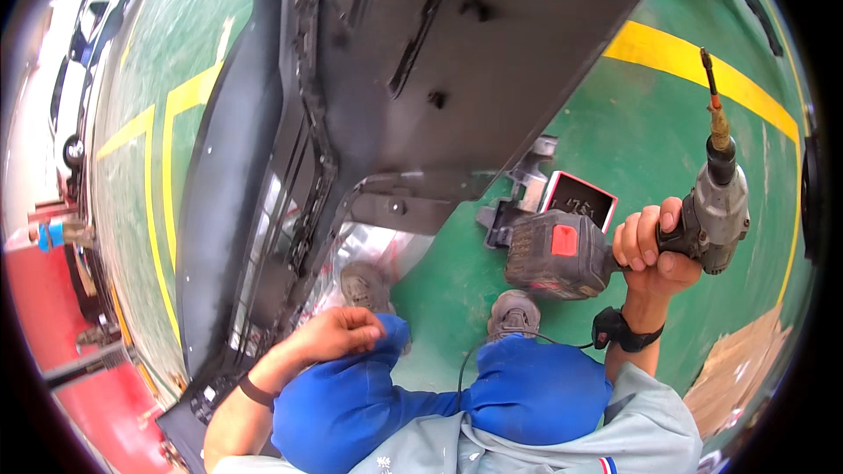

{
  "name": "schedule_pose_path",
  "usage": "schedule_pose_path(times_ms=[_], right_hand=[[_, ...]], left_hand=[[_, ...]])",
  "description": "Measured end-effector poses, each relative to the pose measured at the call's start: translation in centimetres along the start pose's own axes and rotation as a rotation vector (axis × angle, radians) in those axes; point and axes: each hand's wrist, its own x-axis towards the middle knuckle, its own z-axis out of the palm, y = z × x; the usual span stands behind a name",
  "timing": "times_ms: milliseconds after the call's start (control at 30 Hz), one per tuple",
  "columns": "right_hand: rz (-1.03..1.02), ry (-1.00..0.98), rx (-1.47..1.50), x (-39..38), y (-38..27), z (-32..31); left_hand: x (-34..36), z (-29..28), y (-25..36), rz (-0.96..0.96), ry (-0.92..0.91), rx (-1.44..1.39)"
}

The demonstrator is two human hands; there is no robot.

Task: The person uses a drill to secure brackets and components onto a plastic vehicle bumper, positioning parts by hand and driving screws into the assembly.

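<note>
My right hand is wrapped round the grip of a cordless driver, raised at the right. Its long bit points away from me, and its black battery with a red button is nearest the middle. My left hand is closed with curled fingers above my left knee; whatever may be inside is hidden. Beside it, a large black car bumper with a broad dark plastic panel stretches across the left and centre. The driver is apart from the bumper.
Beyond the battery, a red-rimmed box holds small dark fasteners, next to a grey bracket. Clear plastic wrapping lies by my left shoe. A cable runs near my right leg. Cardboard lies at lower right; cars stand far left.
</note>
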Motion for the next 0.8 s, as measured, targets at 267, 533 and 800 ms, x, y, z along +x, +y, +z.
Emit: schedule_pose_path(times_ms=[267, 533, 800], right_hand=[[-0.163, 0.220, -0.206, -1.5, -5.0, 4.2], [-0.202, 0.266, -0.406, 4.0, -10.7, 14.0], [-0.237, 0.378, -0.490, 5.5, -9.0, 19.9]], left_hand=[[-2.3, -14.1, 22.1, 0.690, 0.605, -0.094], [-9.6, -22.9, 44.1, 1.353, 0.111, -0.332], [0.7, -19.4, 35.3, 1.488, 0.282, -0.933]])
